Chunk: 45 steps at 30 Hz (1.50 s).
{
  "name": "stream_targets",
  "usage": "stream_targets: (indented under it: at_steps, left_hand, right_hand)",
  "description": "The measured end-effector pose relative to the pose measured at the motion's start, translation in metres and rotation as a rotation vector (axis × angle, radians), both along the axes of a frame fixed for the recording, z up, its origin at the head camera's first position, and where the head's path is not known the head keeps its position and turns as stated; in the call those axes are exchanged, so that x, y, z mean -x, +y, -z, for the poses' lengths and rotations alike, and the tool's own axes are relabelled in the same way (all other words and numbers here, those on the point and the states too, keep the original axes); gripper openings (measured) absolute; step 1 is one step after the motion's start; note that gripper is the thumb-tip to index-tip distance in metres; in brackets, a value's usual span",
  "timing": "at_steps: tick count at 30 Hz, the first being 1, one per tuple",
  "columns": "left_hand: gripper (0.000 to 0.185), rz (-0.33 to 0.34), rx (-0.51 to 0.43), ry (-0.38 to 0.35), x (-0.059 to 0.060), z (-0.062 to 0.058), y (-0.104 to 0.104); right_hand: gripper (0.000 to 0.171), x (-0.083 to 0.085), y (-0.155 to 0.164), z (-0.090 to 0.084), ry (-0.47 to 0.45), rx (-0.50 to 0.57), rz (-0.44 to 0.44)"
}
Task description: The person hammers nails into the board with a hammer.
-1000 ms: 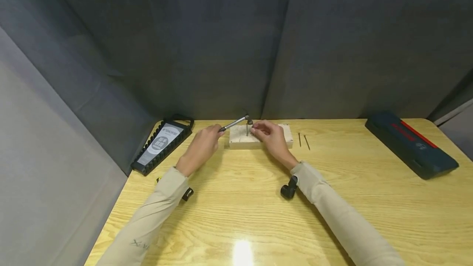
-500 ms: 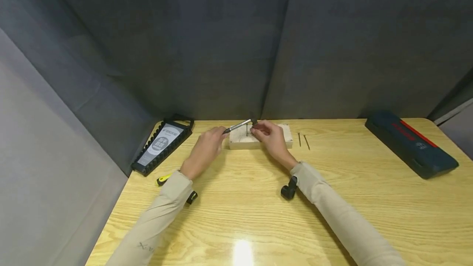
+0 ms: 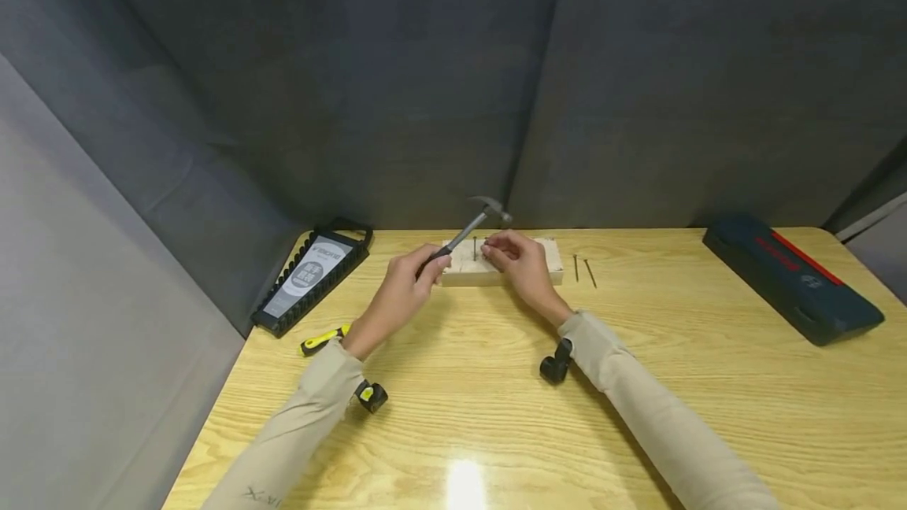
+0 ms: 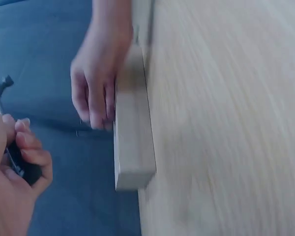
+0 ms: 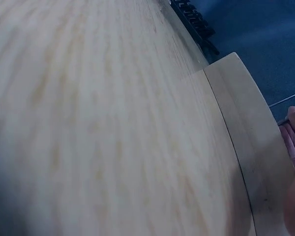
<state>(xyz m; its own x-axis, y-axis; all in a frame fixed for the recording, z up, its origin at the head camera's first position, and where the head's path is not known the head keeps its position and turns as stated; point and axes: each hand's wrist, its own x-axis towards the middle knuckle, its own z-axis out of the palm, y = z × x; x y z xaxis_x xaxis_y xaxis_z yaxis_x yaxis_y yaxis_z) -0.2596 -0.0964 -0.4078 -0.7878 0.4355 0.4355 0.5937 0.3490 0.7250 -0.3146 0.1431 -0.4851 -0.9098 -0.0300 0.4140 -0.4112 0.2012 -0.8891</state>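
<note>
Left hand (image 3: 405,280) grips hammer (image 3: 473,225), head raised above block (image 3: 468,267) at table's (image 3: 708,415) far edge. Right hand (image 3: 520,262) fingertips pinch upright nail (image 3: 475,249) on block. Two nails (image 3: 583,270) lie right of block.

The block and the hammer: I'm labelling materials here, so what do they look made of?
The block looks like pale, unfinished wood: matte, with square sawn edges and no shine. The hammer seems to have a steel head and shaft, grey with a bright glint, and its grip in the left hand looks like dark rubber or plastic, though that is too small to tell.
</note>
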Motion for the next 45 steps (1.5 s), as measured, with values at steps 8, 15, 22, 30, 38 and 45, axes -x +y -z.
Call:
stream_targets:
  at_steps: [8, 15, 22, 30, 38, 45]
  left_hand:
    - [0.017, 0.132, -0.13, -0.067, -0.024, -0.024, 0.017]
    - [0.015, 0.191, -0.161, -0.028, -0.036, -0.04, 0.026]
    - [0.014, 0.197, -0.15, -0.038, -0.038, -0.041, 0.028]
    - [0.017, 0.189, -0.141, -0.166, -0.018, -0.03, 0.018]
    - [0.024, -0.121, 0.125, -0.081, 0.034, 0.002, -0.01]
    - [0.02, -0.159, 0.246, 0.248, 0.04, -0.007, -0.009]
  right_hand:
    - [0.016, 0.0, 0.0, -0.001, 0.027, -0.026, 0.028]
    - [0.013, 0.0, -0.001, 0.0, 0.027, -0.023, 0.029]
    - [0.014, -0.001, -0.002, 0.0, 0.032, -0.019, 0.036]
    - [0.015, 0.0, -0.002, 0.0, 0.035, -0.023, 0.029]
    - [0.018, -0.003, -0.001, 0.0, 0.022, -0.024, 0.017]
    - [0.02, -0.002, -0.002, 0.0, 0.024, -0.013, 0.001]
